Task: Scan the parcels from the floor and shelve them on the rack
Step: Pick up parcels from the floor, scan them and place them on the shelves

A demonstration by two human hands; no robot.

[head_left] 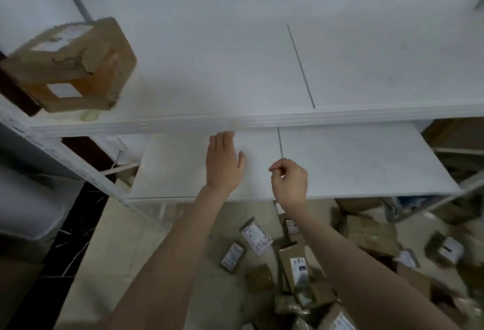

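You were between parcels: your left hand point(224, 164) lay flat and open over the lower shelf point(366, 162), fingertips hidden behind the upper shelf point(340, 117), your right hand point(289, 181) curled, apparently round nothing. One box point(73, 65) sat shelved above; the other parcels point(296, 264) lay on the floor point(125, 251), too blurred to tell apart. Next, you had to bend for one and scan it.

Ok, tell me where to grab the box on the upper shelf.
Probably best to grip the box by two opposite side faces, coming from the front right over the shelf. It is blocky with flat sides, sits at the shelf's left end by the front edge, and its top tape looks torn, so leave the top alone.
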